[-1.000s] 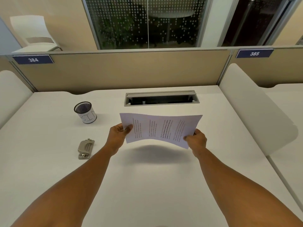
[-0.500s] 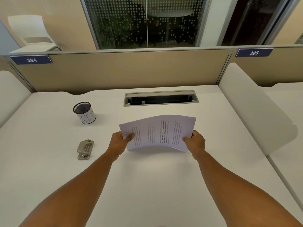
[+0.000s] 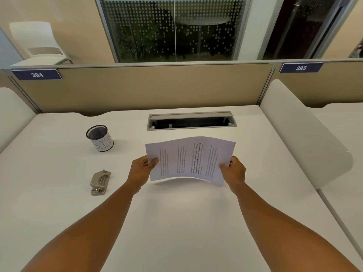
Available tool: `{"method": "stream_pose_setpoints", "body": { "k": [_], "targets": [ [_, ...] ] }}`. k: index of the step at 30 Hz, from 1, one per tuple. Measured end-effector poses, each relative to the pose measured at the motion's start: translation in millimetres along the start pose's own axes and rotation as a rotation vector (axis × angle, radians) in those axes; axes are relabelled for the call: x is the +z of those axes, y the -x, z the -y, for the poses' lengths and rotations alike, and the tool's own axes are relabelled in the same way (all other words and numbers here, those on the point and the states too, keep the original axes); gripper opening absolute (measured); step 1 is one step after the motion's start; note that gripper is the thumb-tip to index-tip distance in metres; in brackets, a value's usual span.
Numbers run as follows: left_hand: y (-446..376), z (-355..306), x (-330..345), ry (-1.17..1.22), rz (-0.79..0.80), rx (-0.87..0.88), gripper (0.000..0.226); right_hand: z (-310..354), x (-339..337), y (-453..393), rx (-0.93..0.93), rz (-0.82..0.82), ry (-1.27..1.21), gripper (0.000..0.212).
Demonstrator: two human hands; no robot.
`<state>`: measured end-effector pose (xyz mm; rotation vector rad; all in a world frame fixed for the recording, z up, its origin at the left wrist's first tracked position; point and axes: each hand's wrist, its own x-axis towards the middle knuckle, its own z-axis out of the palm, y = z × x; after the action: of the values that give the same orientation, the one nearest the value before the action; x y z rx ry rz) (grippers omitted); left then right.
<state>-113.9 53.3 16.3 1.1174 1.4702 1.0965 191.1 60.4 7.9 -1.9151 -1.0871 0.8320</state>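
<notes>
White printed sheets (image 3: 190,160), bowed upward over the tabletop (image 3: 176,222), we hold pinched at each short edge by left grip (image 3: 140,171) and right grip (image 3: 234,171), seemingly to square them for the punch (image 3: 100,182).

Soft, even light from overhead falls on the white desk (image 3: 59,213), bright and without glare. Shadows are faint and diffuse: a pale one under the paper (image 3: 188,160) (its small print is too soft to read), a short one beside the cup (image 3: 99,138). The wide lens bows the partition (image 3: 157,89) and stretches the corners; the window (image 3: 172,28) looks dimmer
</notes>
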Motion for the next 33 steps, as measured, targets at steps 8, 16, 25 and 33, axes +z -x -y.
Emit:
{"method": "stream_pose_setpoints", "body": {
  "k": [8, 16, 25, 33],
  "targets": [
    [0.2, 5.9, 1.0, -0.025, 0.017, -0.020, 0.020, -2.1, -2.7, 0.5, -0.028, 0.021, -0.015, 0.012],
    [-0.3, 6.5, 0.6, -0.045, -0.007, -0.024, 0.019, -2.4, -2.7, 0.1, -0.042, 0.011, -0.023, 0.012],
    [-0.6, 13.8, 2.3, -0.119, 0.017, -0.093, 0.025, -7.6, -2.2, 1.9, -0.055, 0.053, 0.020, 0.012],
    [-7.4, -9.3, 2.6, 0.056, -0.112, -0.034, 0.012, 6.7, -9.3, -2.8, -0.039, 0.085, -0.107, 0.011]
  ]
}}
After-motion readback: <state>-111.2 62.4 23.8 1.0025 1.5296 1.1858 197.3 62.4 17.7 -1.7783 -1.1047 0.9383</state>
